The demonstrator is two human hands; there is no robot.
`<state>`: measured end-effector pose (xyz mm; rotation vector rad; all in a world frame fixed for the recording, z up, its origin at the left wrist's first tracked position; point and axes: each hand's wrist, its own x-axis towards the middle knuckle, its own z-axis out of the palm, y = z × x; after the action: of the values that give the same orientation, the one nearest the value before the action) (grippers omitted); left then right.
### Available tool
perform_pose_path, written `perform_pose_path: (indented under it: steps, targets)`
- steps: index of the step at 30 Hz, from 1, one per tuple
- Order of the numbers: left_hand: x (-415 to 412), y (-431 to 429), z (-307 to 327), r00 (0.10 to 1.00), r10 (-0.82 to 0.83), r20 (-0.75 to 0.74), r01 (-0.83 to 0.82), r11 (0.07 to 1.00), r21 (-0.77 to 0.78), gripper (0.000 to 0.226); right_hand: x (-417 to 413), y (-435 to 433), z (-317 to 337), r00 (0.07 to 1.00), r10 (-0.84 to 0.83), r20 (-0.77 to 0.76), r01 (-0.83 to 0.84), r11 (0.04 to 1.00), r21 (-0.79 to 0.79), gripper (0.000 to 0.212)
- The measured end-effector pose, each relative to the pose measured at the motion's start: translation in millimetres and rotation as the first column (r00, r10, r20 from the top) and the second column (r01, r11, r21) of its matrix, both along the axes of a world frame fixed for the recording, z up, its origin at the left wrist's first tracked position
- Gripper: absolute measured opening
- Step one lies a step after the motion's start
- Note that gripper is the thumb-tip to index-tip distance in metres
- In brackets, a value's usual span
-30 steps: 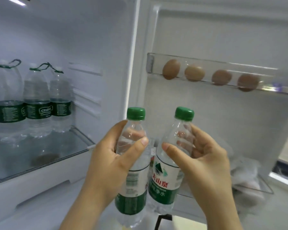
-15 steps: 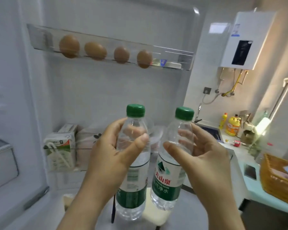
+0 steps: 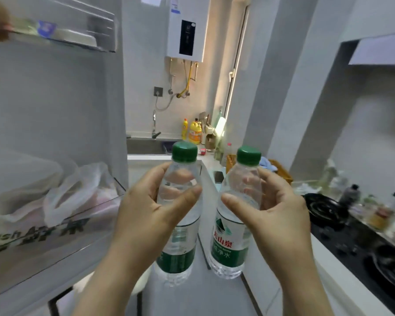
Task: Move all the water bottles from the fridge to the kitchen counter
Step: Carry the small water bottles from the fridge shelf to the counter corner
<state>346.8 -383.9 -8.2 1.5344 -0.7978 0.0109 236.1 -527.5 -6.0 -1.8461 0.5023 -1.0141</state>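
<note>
- Now our left grip (image 3: 146, 215) curls round the left bottle (image 3: 177, 258), our right grip (image 3: 277, 216) round the right bottle (image 3: 228, 244), both upright at six o'clock.
- We should carry them level toward the worktop (image 3: 209, 161) at twelve o'clock, setting them down clear of the stove (image 3: 342, 245) at three.

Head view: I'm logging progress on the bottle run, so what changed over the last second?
The view swung right, away from the fridge shelves, past the fridge door toward the counter and sink; both bottles travelled along. Unchanged: the left-hand grip holds the left bottle, the right-hand grip holds the right bottle, both upright, caps on, neither set down yet.
</note>
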Motion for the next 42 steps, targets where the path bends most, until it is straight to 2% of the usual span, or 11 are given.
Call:
perform_pose_path:
  steps: [6,11,16,20,23,31,35,38,42]
  targets:
    - [-16.8,-55.7,-19.3,0.982,-0.188,0.014,0.187,0.979,0.079,0.029,-57.2,-26.2,-11.7,0.961,-0.271,-0.053,0.272,0.962,0.015,0.059]
    - [-49.6,-99.0,-17.3,0.933,-0.359,0.024,0.354,0.927,0.120,0.028,-103.9,-45.9,-13.6,0.911,-0.405,-0.080,0.408,0.913,0.012,0.048]
    - [-96.3,-158.9,-16.1,0.867,-0.496,0.049,0.485,0.863,0.143,0.037,-165.9,-79.7,-14.2,0.842,-0.532,-0.092,0.537,0.843,0.029,0.051]
    - [-138.5,-208.5,-14.0,0.817,-0.570,0.084,0.555,0.818,0.151,0.059,-213.2,-114.1,-14.9,0.782,-0.614,-0.109,0.619,0.785,0.014,0.067]
    - [-170.9,-243.7,-19.1,0.796,-0.599,0.085,0.586,0.798,0.137,0.064,-248.0,-141.2,-18.7,0.746,-0.656,-0.115,0.660,0.751,-0.001,0.070]
    - [-245.9,-316.0,-33.5,0.688,-0.725,0.028,0.713,0.683,0.160,0.046,-326.3,-187.7,-31.7,0.669,-0.728,-0.152,0.738,0.675,0.013,0.050]
    - [-270.4,-350.2,-38.3,0.609,-0.792,0.036,0.775,0.604,0.188,0.025,-351.7,-206.4,-43.0,0.615,-0.772,-0.161,0.785,0.618,0.037,0.051]
    - [-284.6,-379.3,-41.8,0.551,-0.833,0.039,0.812,0.547,0.202,0.022,-365.9,-221.9,-49.4,0.550,-0.817,-0.173,0.833,0.551,0.046,0.050]
    - [-298.5,-419.0,-43.5,0.457,-0.889,0.040,0.867,0.455,0.203,0.020,-376.1,-246.6,-52.2,0.458,-0.870,-0.184,0.887,0.459,0.043,0.061]
